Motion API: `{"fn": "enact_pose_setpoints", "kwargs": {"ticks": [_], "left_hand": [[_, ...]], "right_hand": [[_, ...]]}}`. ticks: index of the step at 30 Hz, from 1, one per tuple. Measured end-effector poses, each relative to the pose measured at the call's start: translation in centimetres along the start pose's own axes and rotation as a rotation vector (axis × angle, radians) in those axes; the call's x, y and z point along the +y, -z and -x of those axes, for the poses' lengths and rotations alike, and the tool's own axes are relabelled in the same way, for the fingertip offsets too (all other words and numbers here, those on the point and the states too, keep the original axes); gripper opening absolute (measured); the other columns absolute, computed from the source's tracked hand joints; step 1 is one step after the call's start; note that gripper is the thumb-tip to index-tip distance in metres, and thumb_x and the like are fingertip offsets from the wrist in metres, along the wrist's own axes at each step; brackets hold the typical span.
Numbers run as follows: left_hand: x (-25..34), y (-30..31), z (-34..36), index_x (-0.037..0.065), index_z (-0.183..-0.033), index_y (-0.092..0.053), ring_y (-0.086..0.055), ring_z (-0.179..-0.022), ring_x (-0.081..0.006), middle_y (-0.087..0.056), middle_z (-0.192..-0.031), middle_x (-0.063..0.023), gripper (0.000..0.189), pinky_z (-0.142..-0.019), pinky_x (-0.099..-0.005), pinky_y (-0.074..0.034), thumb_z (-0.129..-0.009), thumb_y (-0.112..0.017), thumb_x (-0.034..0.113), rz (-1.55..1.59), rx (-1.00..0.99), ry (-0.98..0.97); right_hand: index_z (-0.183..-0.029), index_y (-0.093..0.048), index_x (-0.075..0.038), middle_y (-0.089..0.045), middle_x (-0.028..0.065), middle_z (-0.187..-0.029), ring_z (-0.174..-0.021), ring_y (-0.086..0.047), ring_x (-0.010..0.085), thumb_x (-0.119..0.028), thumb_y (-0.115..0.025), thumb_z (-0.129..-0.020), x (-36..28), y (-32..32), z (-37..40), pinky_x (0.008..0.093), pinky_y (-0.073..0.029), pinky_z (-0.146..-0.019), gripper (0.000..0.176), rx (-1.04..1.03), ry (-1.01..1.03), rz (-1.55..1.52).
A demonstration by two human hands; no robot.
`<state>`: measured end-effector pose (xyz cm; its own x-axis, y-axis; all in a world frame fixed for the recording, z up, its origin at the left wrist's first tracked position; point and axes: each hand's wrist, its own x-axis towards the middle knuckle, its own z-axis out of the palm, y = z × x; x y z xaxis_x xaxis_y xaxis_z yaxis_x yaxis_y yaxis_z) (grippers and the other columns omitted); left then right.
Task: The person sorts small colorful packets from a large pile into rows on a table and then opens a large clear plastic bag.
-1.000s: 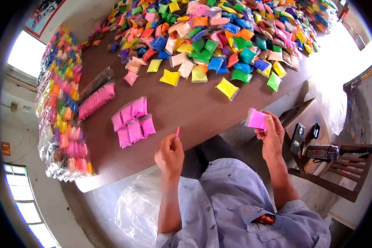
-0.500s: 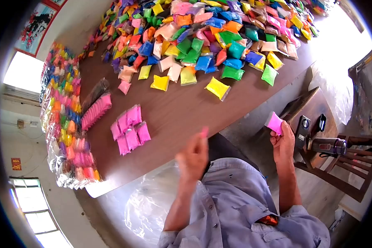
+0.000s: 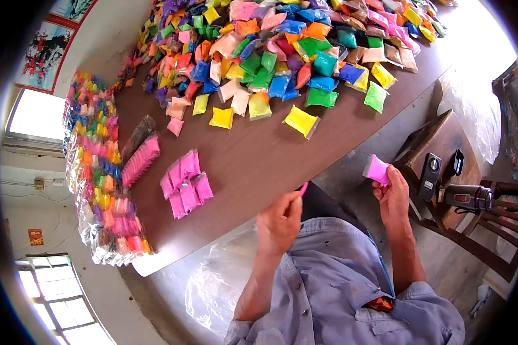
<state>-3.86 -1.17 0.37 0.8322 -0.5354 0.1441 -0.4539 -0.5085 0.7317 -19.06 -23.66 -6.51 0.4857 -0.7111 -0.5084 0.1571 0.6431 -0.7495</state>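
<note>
My right hand pinches a small clear packet of pink filling between thumb and fingers, out past the table's front edge. Closed in a pinch, my left hand holds a thin pink piece at its fingertips; what exactly it is cannot be made out. To the left of that hand, a group of pink packets lies in rows on the brown table. Behind them a row of pink packets in a clear bag lies slantwise.
A big heap of colourful packets covers the table's far side. Filled clear bags are stacked along the left end. At right stand a small wooden table with a dark device, a flask and a wooden chair.
My left hand has come slightly right, with the thin pink piece at its fingertips showing more clearly. My right hand still holds the pink packet. The view has shifted a little.
</note>
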Motion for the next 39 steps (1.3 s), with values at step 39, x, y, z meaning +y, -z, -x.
{"fn": "enact_pose_setpoints", "kwargs": {"ticks": [39], "left_hand": [[-5.9,4.3,-5.2,-0.001,-0.095,-0.074,-0.058,-0.058,-0.0115,-0.065,-0.066,-0.0052,0.017,-0.055,-0.0314,-0.047,-0.094,-0.073,0.016,-0.008,0.235,0.191]], "right_hand": [[-0.109,-0.064,-0.011,-0.066,0.0,-0.09,-0.073,-0.063,0.0085,-0.031,-0.056,-0.109,2.5,2.0,-0.5,0.0226,-0.046,-0.058,0.022,0.01,-0.079,0.002]]}}
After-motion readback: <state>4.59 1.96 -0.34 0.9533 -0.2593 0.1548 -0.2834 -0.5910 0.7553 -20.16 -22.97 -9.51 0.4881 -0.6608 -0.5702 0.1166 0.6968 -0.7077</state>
